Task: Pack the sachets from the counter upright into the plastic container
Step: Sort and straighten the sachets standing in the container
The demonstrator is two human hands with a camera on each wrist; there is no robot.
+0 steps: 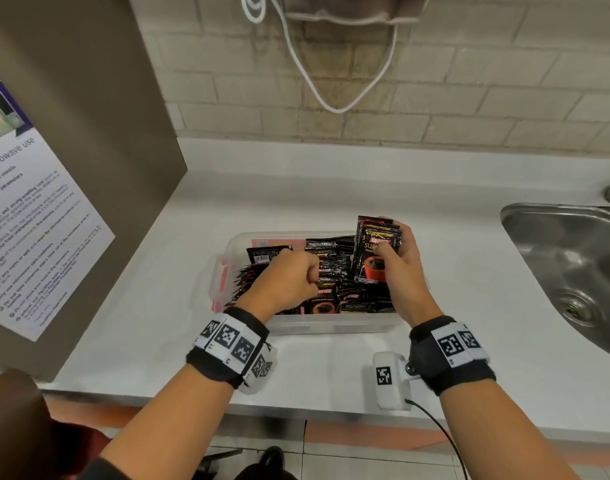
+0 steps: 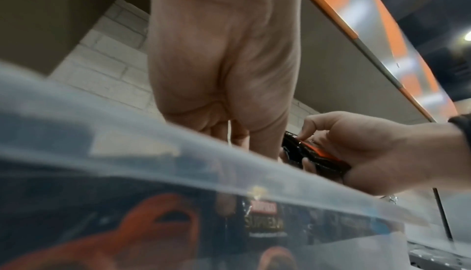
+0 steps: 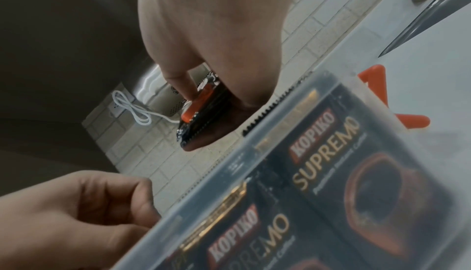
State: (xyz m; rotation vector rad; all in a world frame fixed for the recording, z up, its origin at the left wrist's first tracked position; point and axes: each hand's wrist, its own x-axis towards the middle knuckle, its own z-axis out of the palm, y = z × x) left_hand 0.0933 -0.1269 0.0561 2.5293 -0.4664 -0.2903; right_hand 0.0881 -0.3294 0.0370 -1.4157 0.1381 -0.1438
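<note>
A clear plastic container [image 1: 331, 327] with red clips stands on the white counter, holding several black Kopiko sachets [image 1: 331, 268], some upright, some leaning. My right hand [image 1: 397, 268] grips a bundle of sachets [image 1: 376, 251] upright over the container's right end, thumb on the front. The right wrist view shows this bundle [image 3: 203, 109] pinched edge-on between thumb and fingers. My left hand [image 1: 289, 275] hovers over the container's left-middle with its fingers curled; no sachet shows in it [image 3: 76, 214]. Through the container wall [image 2: 127, 133] the packed sachets [image 3: 326, 153] are visible.
A steel sink [image 1: 573, 265] lies at the right. A grey panel with a microwave notice [image 1: 37, 220] stands at the left. A white cable [image 1: 331, 98] hangs on the tiled wall behind. Bare counter [image 1: 331, 188] shows behind and in front of the container.
</note>
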